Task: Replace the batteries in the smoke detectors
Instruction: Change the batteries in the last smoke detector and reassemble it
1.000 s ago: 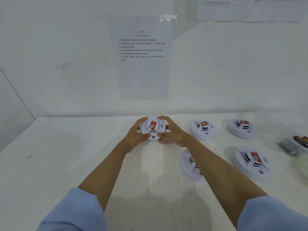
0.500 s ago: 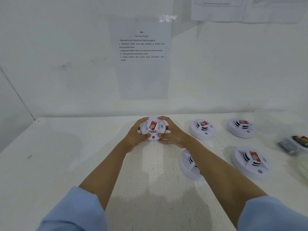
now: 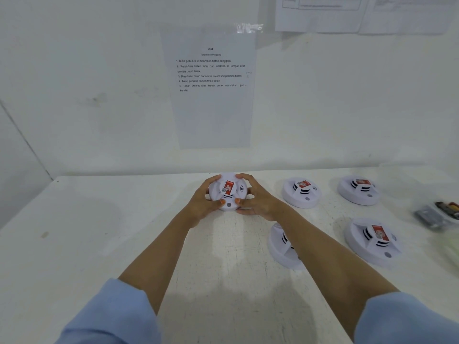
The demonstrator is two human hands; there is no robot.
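In the head view, a round white plastic smoke detector with a red label (image 3: 228,192) was seen at twelve o'clock on the white tabletop (image 3: 74,244). Its rim was gripped by the left hand (image 3: 203,204) from nine o'clock and the right hand (image 3: 258,202) from three o'clock, fingers curled round it. Its casing appeared unopened. Four matching detectors (image 3: 301,193) lay closed between one and four o'clock, with loose batteries (image 3: 444,209) beyond at three. The task was judged barely begun.
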